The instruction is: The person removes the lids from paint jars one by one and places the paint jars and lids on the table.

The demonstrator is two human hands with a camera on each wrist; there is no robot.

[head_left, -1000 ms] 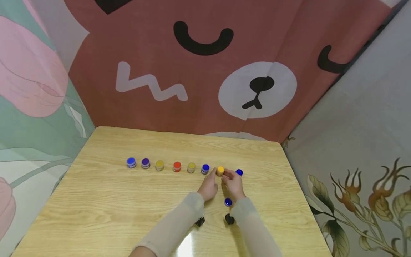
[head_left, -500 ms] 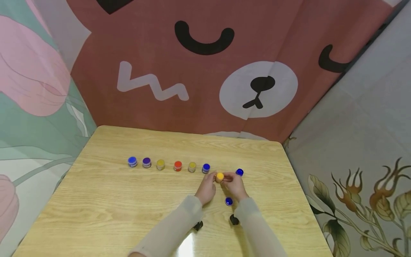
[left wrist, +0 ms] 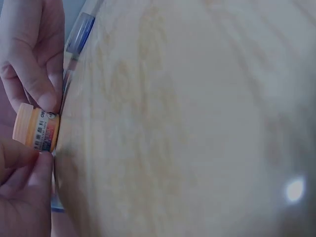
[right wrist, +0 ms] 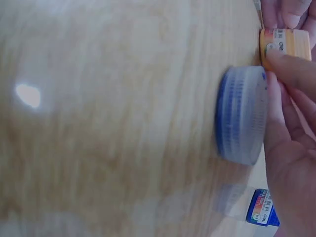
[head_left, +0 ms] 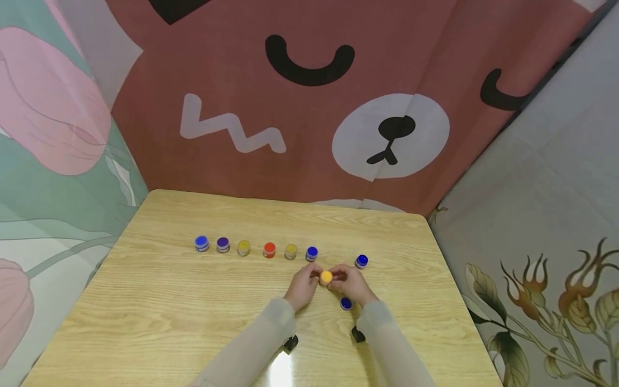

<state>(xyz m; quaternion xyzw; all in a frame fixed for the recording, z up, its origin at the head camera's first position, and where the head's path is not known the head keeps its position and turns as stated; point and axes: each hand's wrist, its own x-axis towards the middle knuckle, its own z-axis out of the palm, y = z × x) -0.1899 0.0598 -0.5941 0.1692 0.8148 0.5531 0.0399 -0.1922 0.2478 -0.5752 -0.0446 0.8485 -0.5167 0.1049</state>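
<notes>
Pinching hands [head_left: 302, 287] around orange jar [head_left: 326, 278], label [left wrist: 45, 131] reading "颜料"

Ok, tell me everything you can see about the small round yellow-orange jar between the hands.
The yellow-orange jar looks plastic: squat, with a ribbed lid on and a printed label on its side. It's upright, held between the left hand and right hand; whether its base touches the pale wood-grain table is unclear.
</notes>
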